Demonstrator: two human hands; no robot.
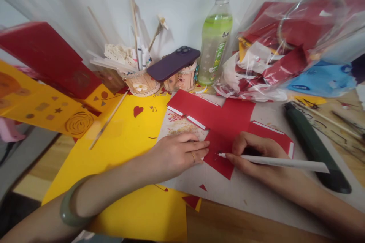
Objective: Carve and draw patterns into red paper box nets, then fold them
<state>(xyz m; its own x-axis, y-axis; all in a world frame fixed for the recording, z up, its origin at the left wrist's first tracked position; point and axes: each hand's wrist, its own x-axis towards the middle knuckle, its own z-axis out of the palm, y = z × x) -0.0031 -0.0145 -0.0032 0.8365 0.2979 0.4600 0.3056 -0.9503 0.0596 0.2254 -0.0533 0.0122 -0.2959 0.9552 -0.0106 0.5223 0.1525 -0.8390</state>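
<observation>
A red paper cutout (pixel 238 115) in a cross-like shape, with white-edged flaps, lies on a grey board (pixel 196 182). My left hand (pixel 178 153) rests flat, fingers stretched out, its fingertips at the left edge of the cutout's near arm. A ring and a green bangle are on that hand and forearm. Pinched between the fingers of my right hand (pixel 253 152) is a slim white pen (pixel 285 162). Its tip meets or hovers just over the near red arm, beside small pale marks; contact is hard to tell.
Yellow sheet (pixel 128 133) spreads at left, with a wooden stick (pixel 108 120) and cut-out yellow panels (pixel 42 104). Behind stand a decorated pen cup (pixel 142 83), a phone (pixel 173 62) on another cup, and a green-labelled bottle (pixel 215 41). At right are a scrap-filled plastic bag (pixel 265 64) and a dark green cutter-like tool (pixel 316 148).
</observation>
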